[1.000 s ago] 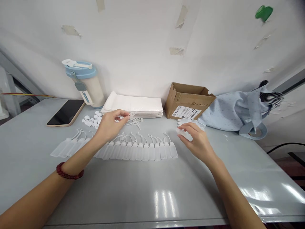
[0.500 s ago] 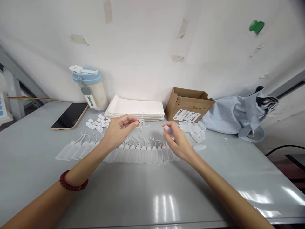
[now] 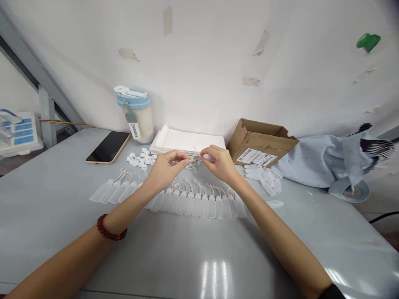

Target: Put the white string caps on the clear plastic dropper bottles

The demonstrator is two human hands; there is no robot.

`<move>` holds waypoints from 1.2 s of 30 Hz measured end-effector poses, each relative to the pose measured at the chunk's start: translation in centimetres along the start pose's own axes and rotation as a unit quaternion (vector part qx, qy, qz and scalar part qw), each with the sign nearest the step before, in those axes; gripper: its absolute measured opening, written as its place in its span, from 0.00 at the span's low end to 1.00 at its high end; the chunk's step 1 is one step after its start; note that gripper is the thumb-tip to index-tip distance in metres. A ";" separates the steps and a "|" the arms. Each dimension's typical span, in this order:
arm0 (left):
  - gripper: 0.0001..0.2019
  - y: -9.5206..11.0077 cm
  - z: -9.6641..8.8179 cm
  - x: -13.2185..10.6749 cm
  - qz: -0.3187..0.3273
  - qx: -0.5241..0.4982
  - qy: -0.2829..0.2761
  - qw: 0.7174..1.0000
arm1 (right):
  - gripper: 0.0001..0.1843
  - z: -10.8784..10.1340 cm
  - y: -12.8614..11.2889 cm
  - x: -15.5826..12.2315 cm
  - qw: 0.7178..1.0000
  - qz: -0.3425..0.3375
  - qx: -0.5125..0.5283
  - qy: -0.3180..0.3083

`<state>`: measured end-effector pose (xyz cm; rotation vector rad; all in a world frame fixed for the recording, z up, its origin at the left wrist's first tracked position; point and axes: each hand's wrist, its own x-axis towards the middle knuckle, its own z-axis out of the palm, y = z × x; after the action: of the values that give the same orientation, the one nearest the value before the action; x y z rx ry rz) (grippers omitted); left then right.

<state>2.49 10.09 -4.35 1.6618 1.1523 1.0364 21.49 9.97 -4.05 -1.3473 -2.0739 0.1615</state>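
Observation:
Above the table, my left hand is closed, thumb and forefinger pinching a tangle of thin white cords. Beside it, my right hand is closed on a small white plastic piece, partly covered by its fingers; those fingertips meet the cords from the right. Below both hands lies a row of translucent plastic tubes, many with a white cord curling from the top. My forearms hide part of this row. A heap of small white caps sits left of my left hand.
Stacked white sheets or bags lie behind my hands. An open cardboard box stands right, with loose translucent pieces before it and a light blue cloth beside it. A phone and a tumbler are left.
My right hand has moved left with the white piece, closing the gap to the cords in my left hand. The camera view has turned a little left.

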 end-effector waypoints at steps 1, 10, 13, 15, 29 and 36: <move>0.11 -0.1 0.0 0.0 -0.003 0.009 0.002 1.000 | 0.06 0.2 0.2 0.0 1.000 0.014 0.001 0.004; 0.08 0.5 -0.3 0.1 -0.032 0.013 0.029 0.999 | 0.07 1.2 3.2 -0.6 0.992 0.121 -0.015 -0.021; 0.08 0.3 -0.4 0.1 -0.016 -0.003 0.046 0.999 | 0.05 1.2 3.5 -0.8 0.989 0.141 -0.013 -0.028; 0.09 0.2 -0.5 0.1 -0.009 -0.002 0.051 0.999 | 0.04 1.0 3.3 -0.8 0.988 0.148 -0.004 -0.033; 0.05 -0.2 1.1 -1.8 0.171 0.151 -0.015 0.973 | 0.10 -0.7 -1.2 -3.8 0.987 0.114 0.103 -0.053; 0.05 -0.2 2.8 -3.4 0.244 0.116 -0.030 0.962 | 0.15 -0.1 -2.5 -8.8 0.997 -0.014 0.029 0.064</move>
<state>4.25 6.38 -5.95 2.2208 0.8648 1.1703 21.90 1.28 -6.82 -1.2618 -1.9657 0.1194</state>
